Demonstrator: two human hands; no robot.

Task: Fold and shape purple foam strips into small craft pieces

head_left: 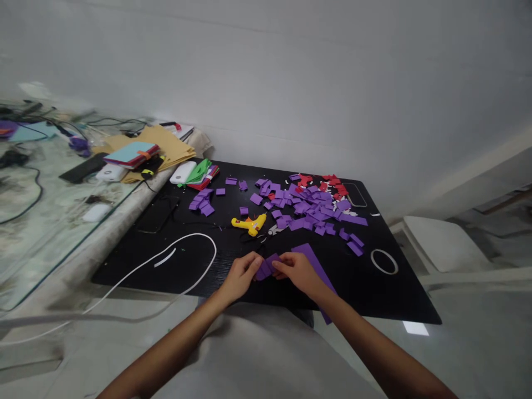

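Near the front edge of the black table, my left hand (243,272) and my right hand (296,268) pinch a small creased piece of purple foam sheet (267,266) between them. Whether it is one piece or two is unclear. Under my right forearm lies a long purple strip (315,265), its lower end sticking out past the table edge. Just beyond my hands rest a yellow glue gun (250,224) and a pair of scissors or snips (272,230). Many folded purple pieces (310,206) are heaped farther back to the right.
Red cut pieces (333,184) lie at the back right, and a white ring (384,261) at the right. A white cable (211,244) loops over the left side, near a dark phone (154,215). Coloured sheets (203,176) are stacked at the back left. A cluttered glass-topped table (50,221) adjoins.
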